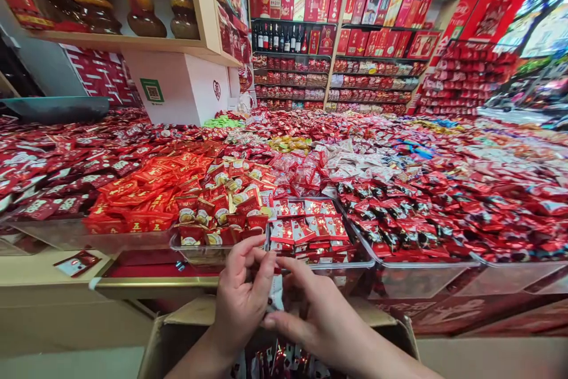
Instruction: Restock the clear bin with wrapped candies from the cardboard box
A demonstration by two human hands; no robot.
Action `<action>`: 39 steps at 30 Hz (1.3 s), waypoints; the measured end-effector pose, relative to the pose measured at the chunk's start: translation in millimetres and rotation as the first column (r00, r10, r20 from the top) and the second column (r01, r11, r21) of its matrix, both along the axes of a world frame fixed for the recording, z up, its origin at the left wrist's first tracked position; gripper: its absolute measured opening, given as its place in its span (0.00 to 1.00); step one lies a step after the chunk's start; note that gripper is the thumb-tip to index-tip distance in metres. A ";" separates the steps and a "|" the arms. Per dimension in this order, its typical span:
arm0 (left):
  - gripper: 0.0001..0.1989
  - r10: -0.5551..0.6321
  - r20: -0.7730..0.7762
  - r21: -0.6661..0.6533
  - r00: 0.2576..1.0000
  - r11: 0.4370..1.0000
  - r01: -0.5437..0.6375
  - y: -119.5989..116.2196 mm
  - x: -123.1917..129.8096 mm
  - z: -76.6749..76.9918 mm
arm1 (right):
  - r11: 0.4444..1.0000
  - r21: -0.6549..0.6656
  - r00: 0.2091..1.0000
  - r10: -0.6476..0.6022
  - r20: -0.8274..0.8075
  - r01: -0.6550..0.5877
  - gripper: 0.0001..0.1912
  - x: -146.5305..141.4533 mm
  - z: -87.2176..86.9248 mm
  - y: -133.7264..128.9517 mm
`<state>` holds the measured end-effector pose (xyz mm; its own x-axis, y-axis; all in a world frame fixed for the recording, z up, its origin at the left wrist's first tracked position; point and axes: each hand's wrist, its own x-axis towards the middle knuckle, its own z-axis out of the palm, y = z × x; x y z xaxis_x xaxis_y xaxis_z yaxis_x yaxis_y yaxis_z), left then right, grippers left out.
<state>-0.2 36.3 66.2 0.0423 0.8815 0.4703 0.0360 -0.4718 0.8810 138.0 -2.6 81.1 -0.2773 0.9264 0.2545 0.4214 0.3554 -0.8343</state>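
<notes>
My left hand point(244, 287) is closed, its thumb and fingers pinched together at a small white and dark wrapped candy packet point(276, 293). From the other side my right hand point(317, 302) curls round the same packet, thumb at its lower end and fingertips near its top. Part of the packet is hidden by my fingers. Below both hands stands an open cardboard box point(181, 315) with red, shiny wrapped packets point(288, 361) inside. Just beyond my fingertips, a clear plastic tray point(361, 258) holds neat rows of red and white packets point(310, 228).
Beside the tray lie heaps of durian-picture packets point(231, 196), orange-red packets point(146, 190) and dark red packets point(403, 207). A loose packet point(77, 263) rests on the ledge at left. Shelves point(293, 24) of bottles and red boxes line the back.
</notes>
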 end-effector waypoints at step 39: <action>0.18 -0.317 0.015 -0.404 0.948 0.865 0.296 6.9 -28.9 5.4 | 0.907 -0.390 0.775 -0.130 -0.619 -0.159 0.15 -0.2 -27.3 -3.1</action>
<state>-29.2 43.1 71.6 0.3550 0.9319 0.0745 -0.0042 -0.0781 0.9969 137.7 -5.7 53.8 -0.2066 0.9783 -0.0164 -0.2405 -0.0670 -0.9683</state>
